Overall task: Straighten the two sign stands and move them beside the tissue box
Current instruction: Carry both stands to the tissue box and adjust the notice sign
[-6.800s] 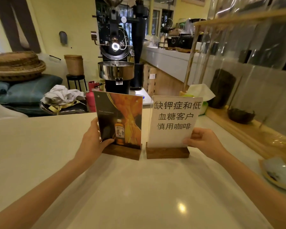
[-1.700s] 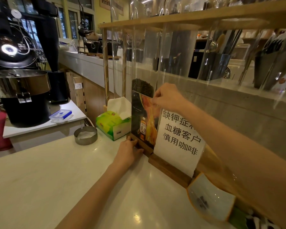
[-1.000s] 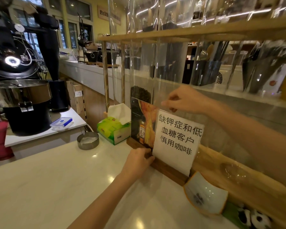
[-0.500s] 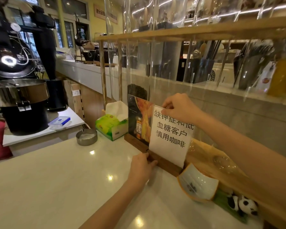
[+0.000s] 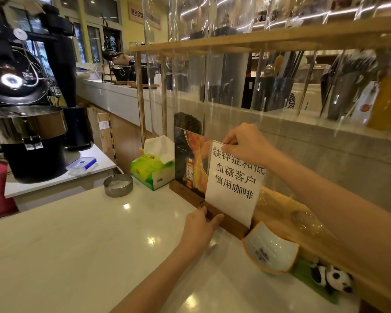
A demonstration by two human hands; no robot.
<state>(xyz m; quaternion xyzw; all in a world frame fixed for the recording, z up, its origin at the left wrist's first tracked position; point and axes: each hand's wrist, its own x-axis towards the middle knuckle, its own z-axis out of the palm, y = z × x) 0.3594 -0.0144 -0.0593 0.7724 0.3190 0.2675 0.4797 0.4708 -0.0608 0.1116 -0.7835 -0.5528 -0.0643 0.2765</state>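
Observation:
Two sign stands with wooden bases stand upright in a row on the white counter, right of the green tissue box (image 5: 150,171). The poster sign stand (image 5: 190,164), dark with an orange picture and a bottle, is touching or nearly touching the box. The white text sign stand (image 5: 231,188) partly overlaps it from the right. My right hand (image 5: 244,144) pinches the top edge of the white sign. My left hand (image 5: 199,229) presses its fingers against that sign's wooden base (image 5: 230,222).
A metal ashtray (image 5: 118,185) sits left of the tissue box. A white dish with an orange rim (image 5: 270,249) and a small panda toy (image 5: 332,277) lie right of the signs. A wooden rack with clear panels (image 5: 212,86) rises behind. A coffee roaster (image 5: 25,123) stands far left.
Both signs were carried from the counter's middle to beside the tissue box. In the last second my right hand came down onto the white sign's top and my left hand slid to its base.

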